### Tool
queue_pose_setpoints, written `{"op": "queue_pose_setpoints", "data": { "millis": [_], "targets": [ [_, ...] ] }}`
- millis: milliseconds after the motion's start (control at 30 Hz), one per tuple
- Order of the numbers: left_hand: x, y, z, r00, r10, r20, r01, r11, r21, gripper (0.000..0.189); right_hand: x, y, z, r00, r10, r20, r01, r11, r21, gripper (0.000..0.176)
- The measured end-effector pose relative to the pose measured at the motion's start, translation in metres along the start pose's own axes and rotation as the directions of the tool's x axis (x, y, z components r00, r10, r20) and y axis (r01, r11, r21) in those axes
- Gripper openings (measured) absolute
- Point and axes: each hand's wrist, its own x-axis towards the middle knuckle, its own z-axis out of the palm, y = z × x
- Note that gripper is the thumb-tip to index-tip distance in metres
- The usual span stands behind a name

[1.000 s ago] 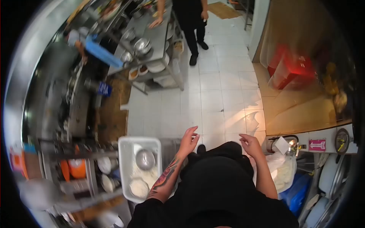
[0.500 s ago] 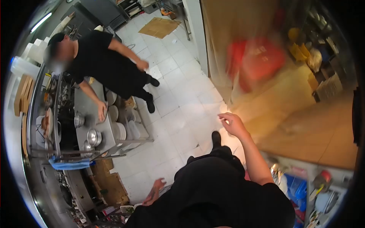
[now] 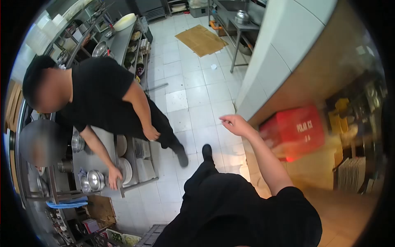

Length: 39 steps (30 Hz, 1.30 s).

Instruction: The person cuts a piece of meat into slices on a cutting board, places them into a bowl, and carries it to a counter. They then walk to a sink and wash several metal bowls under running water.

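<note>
My right hand (image 3: 234, 124) is held out in front of me above the white tiled floor (image 3: 197, 99). Its fingers are loosely bent, and I see nothing held in them. The wall corner (image 3: 257, 82) and a red box with white lettering (image 3: 294, 131) are the things nearest to it, with a gap between. My left hand is out of the picture. One black shoe (image 3: 207, 153) of mine is forward on the tiles.
At left a person in black (image 3: 103, 90) rests one hand (image 3: 115, 177) by a steel counter (image 3: 101, 154) with metal bowls (image 3: 96, 180) and stacked plates (image 3: 126, 171). Cardboard (image 3: 200, 40) lies on the floor ahead. A sink table (image 3: 238, 20) stands beyond the wall.
My view has moved forward along the floor; the counter and the other person appear closer. My left hand has left the picture. My right hand stays raised, and the red box shows more clearly.
</note>
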Motion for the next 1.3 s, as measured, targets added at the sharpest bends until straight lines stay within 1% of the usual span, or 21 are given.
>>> {"op": "queue_pose_setpoints", "data": {
  "millis": [67, 133, 200, 267, 300, 367, 467, 500, 533, 600, 633, 733, 867, 1000, 1033, 1100, 1167, 1200, 1233, 1267, 1300],
  "targets": [
    [0.063, 0.036, -0.057, 0.998, 0.028, -0.054, -0.028, 1.0, 0.012, 0.036, 0.019, 0.051, -0.004, 0.997, 0.083, -0.003, -0.083, 0.986, -0.142, 0.032],
    [0.125, 0.088, -0.129, 0.986, 0.08, -0.143, -0.082, 0.997, -0.013, 0.035, 0.031, 0.078, -0.02, 0.966, 0.259, 0.004, -0.258, 0.962, -0.095, 0.032],
    [0.176, 0.15, -0.205, 0.961, 0.13, -0.242, -0.148, 0.987, -0.059, 0.033, 0.041, 0.107, -0.028, 0.911, 0.411, -0.044, -0.409, 0.911, 0.055, 0.031],
    [0.215, 0.211, -0.278, 0.932, 0.169, -0.322, -0.216, 0.97, -0.116, 0.032, 0.052, 0.146, -0.032, 0.876, 0.467, -0.119, -0.471, 0.882, -0.011, 0.031],
    [0.231, 0.24, -0.309, 0.916, 0.186, -0.356, -0.25, 0.958, -0.143, 0.031, 0.059, 0.167, -0.033, 0.883, 0.456, -0.112, -0.46, 0.888, -0.015, 0.031],
    [0.266, 0.285, -0.362, 0.891, 0.203, -0.406, -0.293, 0.94, -0.173, 0.03, 0.091, 0.208, -0.038, 0.835, 0.543, -0.093, -0.534, 0.839, 0.103, 0.029],
    [0.318, 0.325, -0.409, 0.874, 0.201, -0.442, -0.308, 0.933, -0.185, 0.028, 0.18, 0.263, -0.055, 0.872, 0.473, -0.126, -0.474, 0.88, 0.028, 0.027],
    [0.335, 0.331, -0.417, 0.878, 0.191, -0.44, -0.296, 0.937, -0.183, 0.027, 0.22, 0.276, -0.065, 0.909, 0.383, -0.163, -0.395, 0.918, -0.046, 0.027],
    [0.353, 0.333, -0.419, 0.886, 0.174, -0.43, -0.269, 0.948, -0.171, 0.026, 0.27, 0.275, -0.077, 0.936, 0.295, -0.193, -0.321, 0.939, -0.12, 0.027],
    [0.378, 0.331, -0.415, 0.919, 0.108, -0.379, -0.18, 0.97, -0.161, 0.025, 0.375, 0.253, -0.11, 0.955, 0.263, -0.138, -0.283, 0.947, -0.151, 0.03],
    [0.386, 0.328, -0.412, 0.937, 0.067, -0.342, -0.123, 0.982, -0.145, 0.024, 0.426, 0.246, -0.124, 0.983, 0.154, -0.104, -0.172, 0.965, -0.199, 0.031],
    [0.403, 0.333, -0.419, 0.969, -0.044, -0.245, 0.009, 0.99, -0.143, 0.022, 0.575, 0.219, -0.15, 0.991, -0.09, -0.095, 0.074, 0.984, -0.161, 0.032],
    [0.431, 0.368, -0.444, 0.98, -0.118, -0.159, 0.085, 0.977, -0.197, 0.02, 0.727, 0.187, -0.159, 0.97, -0.24, 0.026, 0.241, 0.962, -0.124, 0.034],
    [0.498, 0.418, -0.48, 0.991, -0.115, -0.069, 0.102, 0.981, -0.165, 0.018, 0.83, 0.185, -0.163, 0.963, -0.213, 0.162, 0.219, 0.976, -0.015, 0.037],
    [0.518, 0.427, -0.497, 0.993, -0.106, -0.05, 0.098, 0.985, -0.142, 0.017, 0.854, 0.204, -0.167, 0.972, -0.203, 0.12, 0.207, 0.978, -0.024, 0.037],
    [0.564, 0.446, -0.541, 0.996, -0.089, -0.01, 0.089, 0.994, -0.065, 0.017, 0.896, 0.268, -0.167, 0.995, -0.075, 0.063, 0.08, 0.993, -0.089, 0.043],
    [0.615, 0.46, -0.609, 0.998, -0.055, 0.002, 0.055, 0.997, 0.047, 0.016, 0.911, 0.332, -0.19, 0.98, 0.096, -0.174, -0.122, 0.982, -0.145, 0.047],
    [0.643, 0.462, -0.647, 1.0, -0.03, 0.002, 0.03, 0.993, 0.112, 0.015, 0.912, 0.377, -0.2, 0.935, 0.176, -0.308, -0.237, 0.956, -0.173, 0.048],
    [0.669, 0.468, -0.694, 1.0, 0.007, -0.005, -0.006, 0.977, 0.213, 0.015, 0.91, 0.428, -0.211, 0.898, 0.241, -0.369, -0.33, 0.922, -0.202, 0.047],
    [0.708, 0.477, -0.746, 0.996, 0.083, -0.017, -0.072, 0.934, 0.351, 0.015, 0.903, 0.459, -0.221, 0.754, 0.328, -0.569, -0.473, 0.872, -0.123, 0.043],
    [0.75, 0.485, -0.804, 0.985, 0.171, -0.021, -0.137, 0.849, 0.511, 0.014, 0.891, 0.466, -0.246, 0.694, 0.359, -0.625, -0.516, 0.853, -0.083, 0.042]
  ]
}}
